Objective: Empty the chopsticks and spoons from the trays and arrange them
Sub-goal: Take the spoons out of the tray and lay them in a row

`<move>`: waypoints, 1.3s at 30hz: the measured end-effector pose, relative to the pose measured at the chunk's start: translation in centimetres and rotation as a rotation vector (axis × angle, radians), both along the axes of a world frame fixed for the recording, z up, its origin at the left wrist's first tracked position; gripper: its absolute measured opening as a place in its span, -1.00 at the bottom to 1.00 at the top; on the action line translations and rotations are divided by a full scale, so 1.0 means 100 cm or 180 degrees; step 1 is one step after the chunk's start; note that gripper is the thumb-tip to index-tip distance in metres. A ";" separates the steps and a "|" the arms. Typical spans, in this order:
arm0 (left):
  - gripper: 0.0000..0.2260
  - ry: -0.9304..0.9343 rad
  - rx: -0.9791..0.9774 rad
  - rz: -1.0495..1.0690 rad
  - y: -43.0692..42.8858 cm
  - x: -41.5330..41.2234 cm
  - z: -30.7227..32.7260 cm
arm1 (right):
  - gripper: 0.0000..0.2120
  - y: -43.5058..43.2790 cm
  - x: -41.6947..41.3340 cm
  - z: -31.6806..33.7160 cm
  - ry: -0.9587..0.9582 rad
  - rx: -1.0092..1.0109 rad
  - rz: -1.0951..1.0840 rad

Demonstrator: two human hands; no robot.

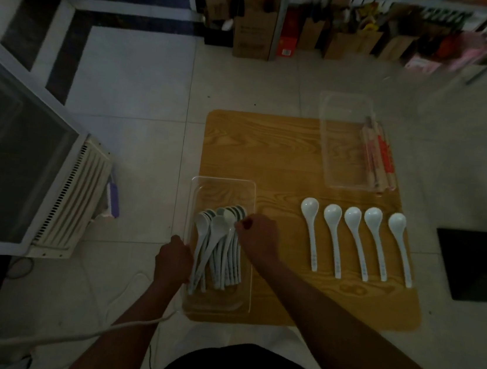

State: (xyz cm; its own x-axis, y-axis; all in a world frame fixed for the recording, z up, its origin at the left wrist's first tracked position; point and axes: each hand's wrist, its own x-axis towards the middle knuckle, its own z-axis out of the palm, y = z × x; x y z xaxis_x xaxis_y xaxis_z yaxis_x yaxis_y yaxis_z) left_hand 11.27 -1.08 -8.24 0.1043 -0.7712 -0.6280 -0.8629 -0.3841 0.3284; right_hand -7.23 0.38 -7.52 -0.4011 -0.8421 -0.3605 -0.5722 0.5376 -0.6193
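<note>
- A person is standing over a low wooden tabletop (pixel 293 166) that is sitting on a pale tiled floor (pixel 144 80).
- A clear spoon tray (pixel 224 179) is lying on the near left corner of the tabletop, and its left edge is hanging a little past the wood.
- A pile of white spoons (pixel 218 251) is lying inside it, with the round ends pointing away from the person and the handles pointing back.
- The left hand (pixel 174 257) is holding the left wall of the spoon tray, with its fingers curling round the rim.
- The right hand (pixel 257 235) is reaching into the tray from the right side. Its fingers are curling in and pinching the top spoon (pixel 229 216) just below the round end.
- A row of five spoons (pixel 355 241) is lying on the right half of the tabletop. They are lying side by side, a little apart, with the round ends far from the person and the handles leaning slightly to the right.
- A second clear tray, the chopstick tray (pixel 341 153), is sitting at the far right corner, well apart from the spoon tray.
- Wrapped chopsticks (pixel 377 155) are lying in a bunch along its right side.
- A big white cooler (pixel 9 155) is standing on the floor to the left.
- Cardboard boxes (pixel 254 32) are standing by the shelves at the back.
- A white cable (pixel 33 339) is running across the floor near the person's left arm.
</note>
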 end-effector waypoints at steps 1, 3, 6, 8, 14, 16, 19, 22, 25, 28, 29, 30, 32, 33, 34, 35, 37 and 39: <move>-0.84 0.0041 -0.0002 0.0000 0.000 0.002 0.000 | -0.73 0.005 0.012 -0.006 0.0000 0.0082 0.0080; -0.85 0.0114 -0.0016 0.0025 0.000 0.005 -0.003 | -0.67 0.012 0.030 -0.019 0.0039 0.0357 0.0086; -0.84 0.0219 -0.0022 0.0000 -0.001 0.007 -0.003 | -0.60 0.012 0.047 -0.032 0.0031 0.0719 -0.0169; -0.83 0.0254 -0.0010 -0.0010 -0.002 0.007 -0.002 | -0.60 0.012 0.054 -0.035 0.0081 0.0780 -0.0264; -0.79 0.0231 -0.0035 -0.0148 -0.001 0.011 -0.002 | -0.75 0.020 0.059 -0.039 -0.0021 0.0908 -0.0426; -0.80 0.0237 -0.0026 -0.0134 -0.001 0.011 -0.002 | -0.79 0.021 0.062 -0.035 -0.0235 0.0868 -0.0551; -0.83 0.0250 0.0001 -0.0115 -0.003 0.012 -0.001 | -0.72 0.021 0.060 -0.025 -0.0512 0.0693 -0.0739; -0.84 0.0237 0.0023 -0.0092 -0.004 0.014 -0.003 | -0.61 0.016 0.050 -0.008 -0.0647 0.0465 -0.0583; -0.85 0.0267 0.0026 -0.0096 -0.003 0.014 -0.003 | -0.72 0.004 0.027 0.009 -0.0675 0.0241 -0.0600; -0.84 0.0301 -0.0003 -0.0111 -0.003 0.013 -0.003 | -0.75 -0.002 -0.007 0.021 -0.0691 -0.0068 -0.0847; -0.84 0.0293 -0.0002 -0.0111 -0.002 0.013 -0.002 | -0.74 0.000 -0.020 0.021 -0.0606 -0.0119 -0.0923; -0.84 0.0291 0.0002 -0.0107 -0.002 0.012 -0.002 | -0.73 0.003 -0.034 0.019 -0.0489 -0.0118 -0.0994; -0.85 0.0293 0.0032 -0.0061 -0.003 0.010 -0.002 | -0.73 0.010 -0.059 0.008 -0.0272 0.0043 -0.1126; -0.85 0.0284 0.0050 -0.0033 -0.003 0.009 -0.001 | -0.75 0.015 -0.070 0.000 -0.0236 0.0189 -0.1200; -0.85 0.0269 0.0062 -0.0006 -0.003 0.009 -0.002 | -0.76 0.019 -0.080 -0.007 -0.0236 0.0349 -0.1252; -0.86 0.0250 0.0077 0.0023 -0.003 0.008 -0.002 | -0.76 0.023 -0.087 -0.014 -0.0260 0.0520 -0.1277; -0.86 0.0217 0.0061 0.0018 -0.003 0.008 -0.003 | -0.78 0.029 -0.095 -0.025 -0.0381 0.0719 -0.1273; -0.85 0.0127 0.0046 -0.0029 -0.003 0.008 -0.005 | -0.84 0.030 -0.098 -0.033 -0.0589 0.0789 -0.1355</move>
